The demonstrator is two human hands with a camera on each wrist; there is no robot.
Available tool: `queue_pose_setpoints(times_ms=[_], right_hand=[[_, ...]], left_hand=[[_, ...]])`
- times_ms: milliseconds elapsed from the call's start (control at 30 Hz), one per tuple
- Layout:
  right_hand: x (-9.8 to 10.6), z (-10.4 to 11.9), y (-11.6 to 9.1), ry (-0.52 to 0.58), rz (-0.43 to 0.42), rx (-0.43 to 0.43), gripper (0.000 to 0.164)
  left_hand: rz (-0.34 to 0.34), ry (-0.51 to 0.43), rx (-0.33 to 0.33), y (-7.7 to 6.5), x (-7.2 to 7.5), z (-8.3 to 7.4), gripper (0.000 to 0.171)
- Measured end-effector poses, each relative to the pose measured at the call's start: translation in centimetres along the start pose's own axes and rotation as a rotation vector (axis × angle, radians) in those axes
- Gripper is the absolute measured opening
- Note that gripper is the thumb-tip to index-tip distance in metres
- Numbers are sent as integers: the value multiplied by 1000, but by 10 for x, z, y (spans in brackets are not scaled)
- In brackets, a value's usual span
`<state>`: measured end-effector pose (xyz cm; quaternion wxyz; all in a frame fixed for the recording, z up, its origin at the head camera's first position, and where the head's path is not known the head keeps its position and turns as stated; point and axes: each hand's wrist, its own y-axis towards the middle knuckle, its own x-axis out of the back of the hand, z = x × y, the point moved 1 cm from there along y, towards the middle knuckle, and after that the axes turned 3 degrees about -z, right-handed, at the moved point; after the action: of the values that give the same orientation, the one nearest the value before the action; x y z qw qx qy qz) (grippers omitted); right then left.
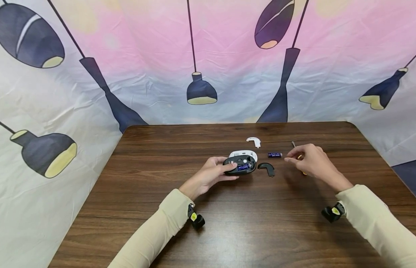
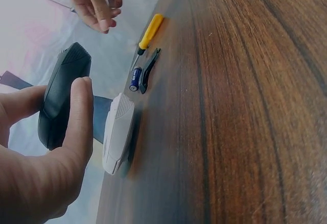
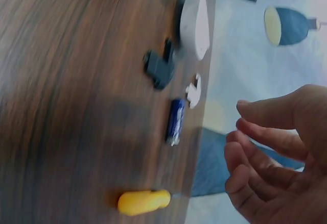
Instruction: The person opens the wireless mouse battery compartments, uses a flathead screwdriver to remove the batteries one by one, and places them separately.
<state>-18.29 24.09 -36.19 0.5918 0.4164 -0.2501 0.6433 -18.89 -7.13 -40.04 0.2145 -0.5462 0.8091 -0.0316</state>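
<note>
My left hand (image 1: 209, 175) grips a black computer mouse (image 2: 62, 99) between thumb and fingers, raised off the table. Its underside faces up in the head view, with a blue battery (image 1: 243, 167) in its open compartment. Behind it a white mouse (image 1: 244, 153) lies on the table, underside up. My right hand (image 1: 313, 160) hovers with loosely bent fingers, holding nothing. Beneath it lies a screwdriver with a yellow handle (image 3: 144, 202), partly hidden in the head view. A loose blue battery (image 1: 275, 155) lies just left of the right hand.
A black battery cover (image 1: 269, 168) lies right of the held mouse. Farther back is a white battery cover (image 1: 255, 141). The brown wooden table (image 1: 241, 230) ends at a patterned cloth (image 1: 167, 89) behind it.
</note>
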Motion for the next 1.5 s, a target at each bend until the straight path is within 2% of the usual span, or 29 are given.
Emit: queue_pose_setpoints(times_ms=[233,400,500,667,933,1233,1500], right_hand=[[-11,25,5,76,-51,166,4],[-25,36,5,167,-111,332,12],[-33,39,5,222,-117,388,15],[-45,41,6,297,-96,413,16],[-61,48,6,346,-72,445,23],[-69,50,7,380,-126,504,18],[-73,48,6,416,-165,511,17]], left_hand=[[-13,5,-1,0,2,0,48],[-16,3,1,0,2,1,46],[-17,9,-3,0,2,1,45],[-24,25,-4,0,2,2,47],[-31,36,11,1,0,2,49],[-11,36,-14,2,-2,3,42],[-18,32,-21,5,-4,6,43]])
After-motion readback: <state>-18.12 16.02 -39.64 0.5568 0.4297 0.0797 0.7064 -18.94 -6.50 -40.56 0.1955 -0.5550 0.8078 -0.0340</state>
